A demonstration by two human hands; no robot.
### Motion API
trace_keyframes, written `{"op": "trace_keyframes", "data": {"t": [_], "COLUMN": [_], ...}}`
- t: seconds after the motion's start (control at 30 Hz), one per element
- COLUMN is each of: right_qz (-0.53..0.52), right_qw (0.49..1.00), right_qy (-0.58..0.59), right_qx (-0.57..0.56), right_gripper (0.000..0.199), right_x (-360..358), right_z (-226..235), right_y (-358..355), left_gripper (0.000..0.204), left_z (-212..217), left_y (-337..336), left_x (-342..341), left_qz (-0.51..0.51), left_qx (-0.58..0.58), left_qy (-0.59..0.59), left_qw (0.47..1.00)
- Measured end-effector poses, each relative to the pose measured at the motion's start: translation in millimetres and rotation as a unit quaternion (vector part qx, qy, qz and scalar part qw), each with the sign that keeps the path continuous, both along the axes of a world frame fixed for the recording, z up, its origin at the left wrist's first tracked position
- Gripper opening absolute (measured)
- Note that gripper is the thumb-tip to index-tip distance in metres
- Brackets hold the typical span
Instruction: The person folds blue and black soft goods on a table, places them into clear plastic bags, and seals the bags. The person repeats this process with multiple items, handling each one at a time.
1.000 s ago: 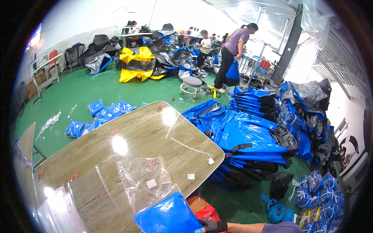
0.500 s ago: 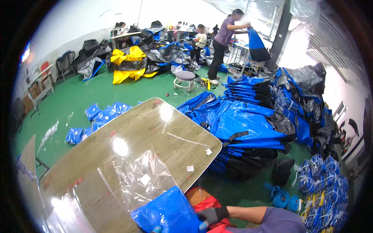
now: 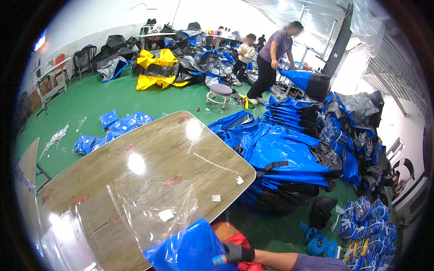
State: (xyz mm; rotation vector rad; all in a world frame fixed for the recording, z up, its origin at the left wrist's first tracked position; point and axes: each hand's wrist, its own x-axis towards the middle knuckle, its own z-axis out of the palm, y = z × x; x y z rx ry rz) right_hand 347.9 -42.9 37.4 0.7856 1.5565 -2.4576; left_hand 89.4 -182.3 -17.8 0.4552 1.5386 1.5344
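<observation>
My right hand (image 3: 230,254), in a dark glove with light-blue fingertips, grips the right edge of a folded blue tarp bundle (image 3: 187,250) at the near edge of the table. A clear plastic bag (image 3: 158,203) stretches over the tabletop beyond the bundle and overlaps its far edge. How far the bundle sits inside the bag, I cannot tell. On the bag lies a small white label (image 3: 166,215). My left hand is out of sight. Something red and orange (image 3: 233,235) shows beside the bundle, below the table edge.
Wood-patterned table (image 3: 181,153) carries more clear bags (image 3: 74,239) at left. Wrapped blue packets (image 3: 122,124) lie on the green floor. Stacked blue-and-black tarps (image 3: 280,153) stand right of the table, near tied blue bundles (image 3: 368,230) and twine spools (image 3: 318,245). Another person (image 3: 275,54) handles a tarp behind.
The blue bundle and my right hand have shifted slightly left. The clear bag lies flatter. My left fingertip has left the view. The far person has lowered the blue-and-black tarp.
</observation>
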Motion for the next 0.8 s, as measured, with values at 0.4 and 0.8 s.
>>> {"op": "trace_keyframes", "data": {"t": [0.4, 0.8], "right_qz": [-0.143, -0.014], "right_qw": [0.969, 0.980], "right_qy": [-0.010, 0.156], "right_qx": [0.199, 0.124], "right_gripper": [0.093, 0.087], "right_x": [26, -12], "right_z": [-53, -68], "right_y": [-41, -3], "left_gripper": [0.071, 0.078], "left_z": [-4, -3], "left_y": [-8, -15], "left_x": [-1, 10], "left_qz": [-0.008, -0.004], "left_qx": [0.000, 0.003], "left_qy": [-0.001, 0.021], "left_qw": [1.000, 1.000]}}
